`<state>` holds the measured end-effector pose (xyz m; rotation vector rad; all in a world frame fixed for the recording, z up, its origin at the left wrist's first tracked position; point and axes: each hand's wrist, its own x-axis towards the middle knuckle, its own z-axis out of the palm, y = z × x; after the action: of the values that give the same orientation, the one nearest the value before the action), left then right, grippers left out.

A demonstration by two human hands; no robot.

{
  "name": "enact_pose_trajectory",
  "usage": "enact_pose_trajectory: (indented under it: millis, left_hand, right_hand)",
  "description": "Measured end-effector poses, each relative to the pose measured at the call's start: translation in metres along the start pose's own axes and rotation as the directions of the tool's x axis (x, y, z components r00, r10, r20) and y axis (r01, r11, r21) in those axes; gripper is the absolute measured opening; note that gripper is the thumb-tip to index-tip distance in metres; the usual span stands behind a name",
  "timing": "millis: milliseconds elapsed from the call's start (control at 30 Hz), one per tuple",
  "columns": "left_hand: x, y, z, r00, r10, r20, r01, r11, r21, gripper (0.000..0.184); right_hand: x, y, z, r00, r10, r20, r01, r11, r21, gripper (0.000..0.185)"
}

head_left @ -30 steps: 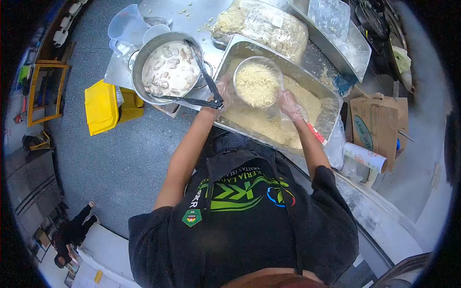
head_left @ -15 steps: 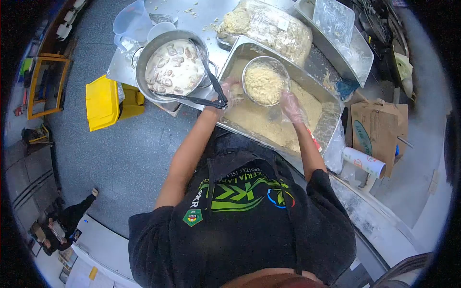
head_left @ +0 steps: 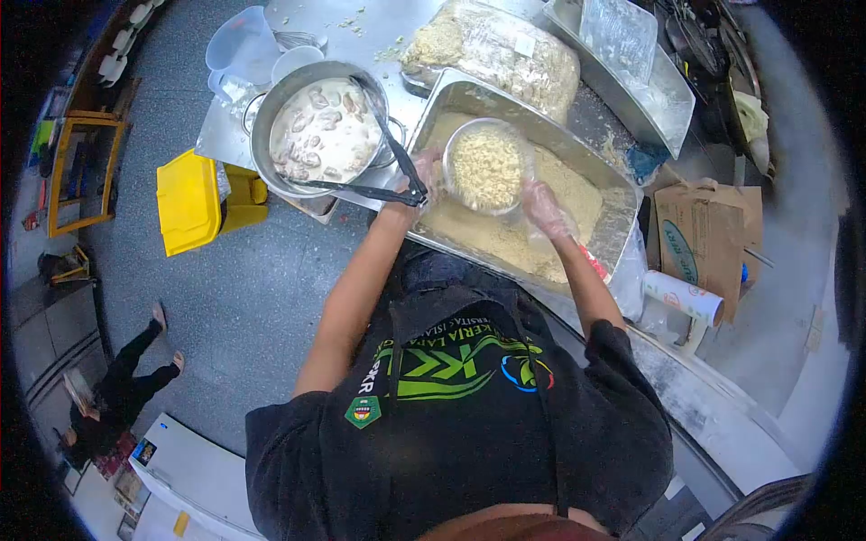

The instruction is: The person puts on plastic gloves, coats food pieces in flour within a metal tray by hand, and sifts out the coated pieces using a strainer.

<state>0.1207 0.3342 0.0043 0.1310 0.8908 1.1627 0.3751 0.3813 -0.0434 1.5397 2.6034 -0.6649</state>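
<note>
Between my hands is a round wire sieve (head_left: 488, 168) filled with pale, crumbly flour lumps. It is over a long metal tray (head_left: 456, 87) with beige flour (head_left: 568, 194) across its bottom. My right hand (head_left: 548, 212), in a clear plastic glove, grips the sieve's near right edge. My left hand (head_left: 426, 180), also gloved, is at its left side, fingers partly hidden behind black-handled tongs (head_left: 410, 176). Those tongs lean in a large metal pot (head_left: 262, 135) of meat pieces in white liquid (head_left: 325, 131).
A floury plastic bag of crumbs (head_left: 514, 54) and another metal tray (head_left: 667, 113) stand behind. Clear jugs (head_left: 242, 45) and a whisk (head_left: 298, 40) are at back left. On the floor is a yellow bin (head_left: 189, 203); a cardboard box (head_left: 699, 239) stands right. Another person (head_left: 117, 392) walks at far left.
The sieve has shifted slightly left and down, its contents now looking more lumpy and blurred at the rim. Both hands stay beside it. The person at far left has taken a step.
</note>
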Motion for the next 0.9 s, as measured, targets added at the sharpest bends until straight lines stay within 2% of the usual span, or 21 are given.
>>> enact_pose_trajectory:
  millis: [33,67,167,200,267,333,367,400,433,467,500,533,567,600,633,700,733,767,833,900]
  left_hand:
    - [0.007,-0.006,-0.010,0.998,0.020,0.067,-0.017,0.999,-0.048,0.038]
    - [0.015,-0.014,-0.022,0.999,0.033,0.041,-0.033,0.999,0.014,0.039]
    - [0.022,-0.020,-0.030,0.999,0.007,-0.040,-0.007,1.000,0.005,0.039]
    - [0.019,-0.021,-0.027,0.998,0.024,-0.064,-0.023,1.000,0.017,0.039]
    - [-0.006,-0.004,-0.005,0.983,0.178,0.047,-0.184,0.948,0.259,0.041]
    - [-0.012,0.002,0.004,1.000,0.017,0.007,-0.018,0.997,0.076,0.042]
    - [-0.002,-0.003,-0.004,1.000,-0.014,0.009,0.014,0.999,0.035,0.042]
    - [0.011,-0.013,-0.018,0.999,-0.044,0.012,0.044,0.999,-0.007,0.042]
    - [0.020,-0.018,-0.025,0.997,-0.070,0.015,0.071,0.996,-0.052,0.042]
    - [0.011,-0.013,-0.017,0.999,-0.010,0.034,0.009,1.000,0.006,0.044]
    - [0.014,-0.011,-0.016,0.998,-0.011,0.057,0.011,1.000,-0.004,0.045]
    - [0.013,-0.013,-0.018,0.997,-0.022,0.074,0.024,1.000,-0.016,0.045]
    - [0.011,-0.015,-0.017,0.995,-0.033,0.092,0.036,0.999,-0.030,0.045]
    - [0.013,-0.015,-0.014,0.994,-0.051,0.097,0.064,0.990,-0.129,0.044]
    - [0.013,-0.018,-0.015,0.994,-0.073,0.082,0.082,0.989,-0.119,0.043]
    - [0.016,-0.016,-0.020,0.994,-0.101,0.050,0.106,0.990,-0.092,0.043]
    - [-0.001,-0.004,0.001,0.993,-0.092,0.067,0.097,0.993,-0.073,0.042]
    - [-0.003,-0.005,0.000,0.996,-0.084,0.028,0.085,0.996,-0.038,0.044]
    - [-0.002,-0.004,0.001,0.998,-0.055,-0.027,0.056,0.998,0.035,0.046]
    - [0.000,-0.003,0.005,0.996,-0.078,-0.033,0.080,0.996,0.033,0.049]
  right_hand:
    - [-0.007,-0.008,0.005,0.999,-0.041,0.009,0.041,0.999,-0.032,0.029]
    - [-0.014,-0.016,0.012,0.997,-0.074,0.020,0.075,0.996,-0.057,0.030]
    - [-0.003,0.003,0.012,0.994,0.102,0.049,-0.104,0.994,0.039,0.027]
    - [-0.008,0.006,0.017,0.997,0.073,0.010,-0.073,0.997,0.033,0.026]
    - [-0.015,-0.012,0.011,0.997,0.011,-0.070,-0.010,1.000,0.016,0.025]
    - [-0.022,-0.017,0.004,1.000,-0.020,-0.006,0.020,0.999,0.048,0.030]
    - [-0.018,-0.014,0.001,0.999,-0.038,0.019,0.037,0.997,0.061,0.032]
    - [-0.010,0.012,0.011,0.994,-0.058,0.096,0.063,0.997,-0.052,0.035]
    - [-0.014,0.003,0.007,0.996,0.014,0.086,-0.013,1.000,-0.018,0.035]
    - [-0.018,-0.016,0.000,0.994,0.081,0.076,-0.082,0.996,0.016,0.036]
    - [-0.019,-0.026,-0.004,0.987,0.147,0.071,-0.150,0.987,0.053,0.036]
    - [-0.023,-0.022,0.011,0.986,0.164,0.031,-0.167,0.975,0.146,0.039]
    - [-0.023,-0.025,-0.001,0.974,0.203,0.101,-0.220,0.954,0.206,0.038]
    - [-0.019,-0.024,-0.020,0.958,0.233,0.167,-0.270,0.928,0.257,0.037]
    - [-0.017,-0.023,-0.033,0.938,0.255,0.234,-0.319,0.898,0.302,0.037]
    - [-0.023,-0.004,0.005,0.992,0.086,0.093,-0.093,0.993,0.074,0.039]
    - [-0.027,-0.002,0.025,0.999,-0.007,0.040,0.008,0.999,-0.041,0.040]
    - [-0.027,-0.016,0.016,0.991,0.095,0.093,-0.105,0.989,0.109,0.038]
    - [-0.022,-0.027,-0.013,0.938,0.263,0.224,-0.332,0.868,0.370,0.033]
    - [-0.017,-0.005,0.009,0.961,0.192,0.198,-0.233,0.949,0.213,0.037]
